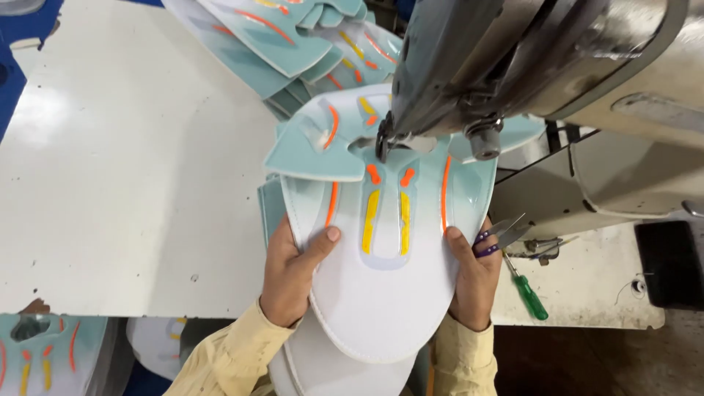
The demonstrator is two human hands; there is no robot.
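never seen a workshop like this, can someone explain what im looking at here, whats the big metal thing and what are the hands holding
The single picture comes from a camera on the worker's head, looking down. The big grey metal thing is an industrial sewing machine on a white table. Both hands grip a pale blue and white shoe upper piece with orange and yellow stripes, its far end under the needle. The left hand holds one edge; the right hand holds the other, with small purple thread snips. More pieces are stacked behind. A green screwdriver lies nearby.
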